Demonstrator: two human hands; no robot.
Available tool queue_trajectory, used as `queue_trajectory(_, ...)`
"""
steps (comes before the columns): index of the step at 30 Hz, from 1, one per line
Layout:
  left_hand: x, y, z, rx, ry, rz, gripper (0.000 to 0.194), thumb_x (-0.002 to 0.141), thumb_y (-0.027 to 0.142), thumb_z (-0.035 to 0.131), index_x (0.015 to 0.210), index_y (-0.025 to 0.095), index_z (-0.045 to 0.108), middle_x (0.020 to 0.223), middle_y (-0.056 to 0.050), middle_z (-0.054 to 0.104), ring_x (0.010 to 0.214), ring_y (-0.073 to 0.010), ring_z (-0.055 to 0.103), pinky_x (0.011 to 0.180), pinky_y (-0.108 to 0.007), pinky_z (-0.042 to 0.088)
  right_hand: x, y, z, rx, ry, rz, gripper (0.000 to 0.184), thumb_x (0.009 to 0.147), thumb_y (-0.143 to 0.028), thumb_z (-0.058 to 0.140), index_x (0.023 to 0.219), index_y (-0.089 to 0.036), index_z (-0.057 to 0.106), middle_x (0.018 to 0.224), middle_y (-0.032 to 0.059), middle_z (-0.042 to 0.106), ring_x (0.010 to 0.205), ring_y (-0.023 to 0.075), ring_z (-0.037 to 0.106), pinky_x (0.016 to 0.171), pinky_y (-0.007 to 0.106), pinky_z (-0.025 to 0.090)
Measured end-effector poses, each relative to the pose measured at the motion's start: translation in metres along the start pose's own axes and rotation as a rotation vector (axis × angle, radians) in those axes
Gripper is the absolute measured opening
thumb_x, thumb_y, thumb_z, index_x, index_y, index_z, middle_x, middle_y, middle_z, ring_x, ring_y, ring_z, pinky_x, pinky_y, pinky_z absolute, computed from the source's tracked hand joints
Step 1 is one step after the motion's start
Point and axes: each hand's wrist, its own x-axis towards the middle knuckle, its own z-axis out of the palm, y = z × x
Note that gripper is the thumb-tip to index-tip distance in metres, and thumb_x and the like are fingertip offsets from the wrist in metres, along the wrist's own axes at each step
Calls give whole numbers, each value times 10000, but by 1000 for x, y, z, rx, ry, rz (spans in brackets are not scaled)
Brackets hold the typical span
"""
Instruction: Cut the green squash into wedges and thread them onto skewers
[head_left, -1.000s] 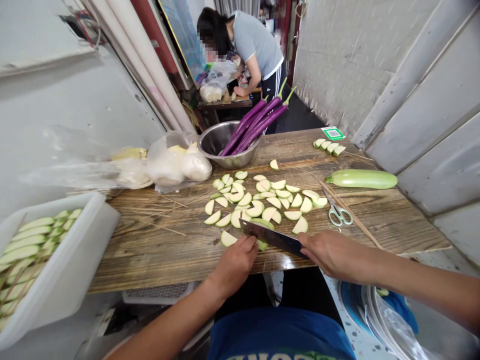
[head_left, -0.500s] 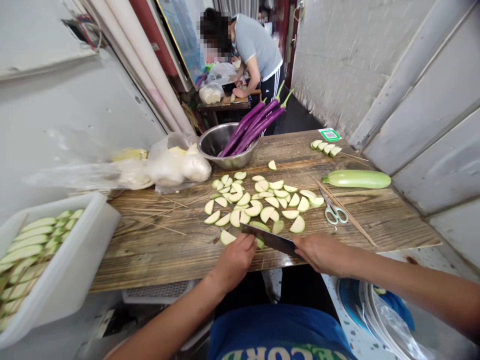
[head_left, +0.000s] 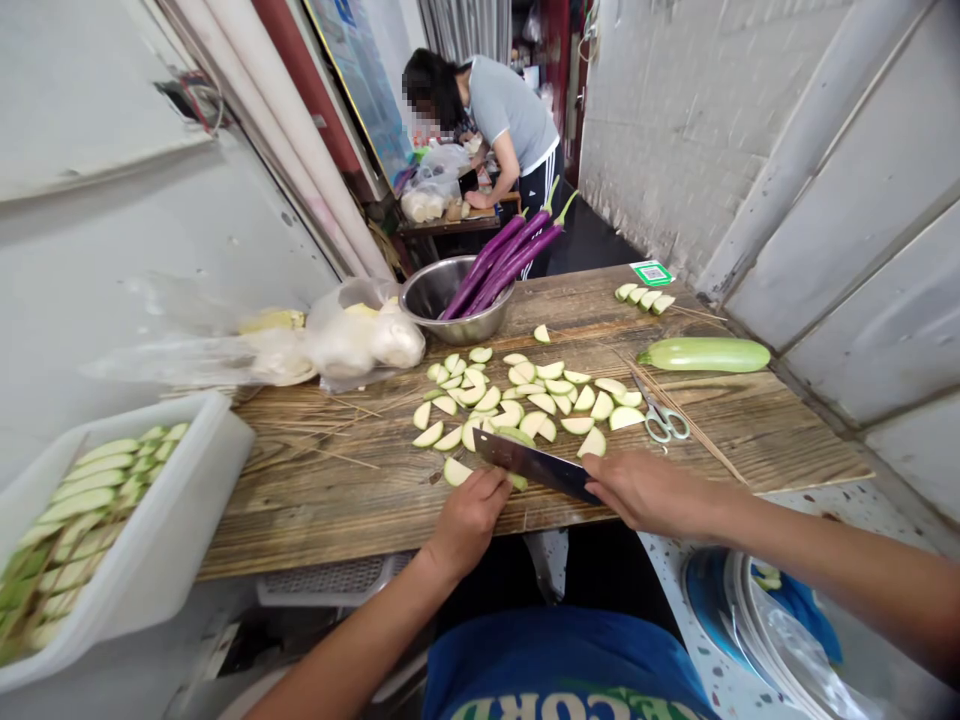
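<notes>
Steel shows dark along the broad knife [head_left: 532, 466], its handle gripped in the right hand [head_left: 641, 490]. Opposite, the left hand [head_left: 466, 515] has its bunched fingertips closed on a pale green squash piece [head_left: 516, 436], which lies on the wooden table [head_left: 315, 520] near its front edge, partly hidden by the blade. Just beyond the knife, half-round squash slices [head_left: 544, 402] spread across the boards, some overlapping. To their right lie open-bladed scissors [head_left: 666, 424], beside thin sticks [head_left: 701, 440] and a whole squash [head_left: 705, 354]. Farther back, a short row of cut pieces [head_left: 645, 297] sits near a green-bordered card [head_left: 652, 273]. Purple eggplants [head_left: 499, 265] lean out of a metal bowl [head_left: 454, 328], next to a clear plastic bag [head_left: 352, 345] with pale contents. At far left, a white tub [head_left: 187, 520] holds long green-edged slices [head_left: 86, 490]. Beyond the table, another person [head_left: 514, 110] bends over a smaller table [head_left: 450, 224].
</notes>
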Motion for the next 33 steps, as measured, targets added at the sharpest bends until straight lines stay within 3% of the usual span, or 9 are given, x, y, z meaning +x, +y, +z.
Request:
queue_trajectory(8, -1, -2, 3, 5, 23, 23, 258, 858, 99, 368, 1000, 123, 582, 970, -111, 598, 903, -184, 541, 785, -349, 498, 1, -6, -3, 26, -83, 30, 178, 897, -226, 345, 923, -135, 495, 742, 106, 653, 659, 184, 615, 533, 242, 315)
queue_trajectory(16, -5, -4, 7, 4, 17, 25, 277, 856, 97, 362, 1032, 122, 574, 988, -119, 599, 933, -195, 528, 810, -362, 489, 3, -8, 1, 57, -69, -5, 145, 881, -193, 366, 926, -131, 489, 759, 94, 655, 669, 183, 618, 534, 245, 325)
queue_trajectory(23, -4, -3, 6, 2, 17, 44, 263, 855, 92, 368, 1016, 95, 576, 980, -132, 597, 924, -201, 525, 809, -361, 483, 9, -7, 17, 54, -86, -9, 124, 860, -165, 403, 923, -123, 501, 763, 99, 651, 683, 184, 615, 559, 247, 356)
queue_trajectory(28, -2, -5, 5, -48, -29, -32, 228, 872, 126, 372, 979, 130, 573, 957, -97, 595, 880, -176, 530, 781, -332, 479, 17, -4, 26, 1, -85, -10, 148, 864, -204, 408, 938, -121, 505, 757, 101, 650, 671, 189, 613, 537, 245, 338)
queue_trajectory(33, 1, 0, 7, -32, -79, -136, 165, 874, 203, 408, 927, 150, 555, 940, -87, 589, 879, -187, 534, 795, -359, 464, 16, 7, 8, 19, -25, 1, 173, 893, -247, 361, 902, -144, 499, 721, 77, 633, 653, 169, 596, 525, 231, 303)
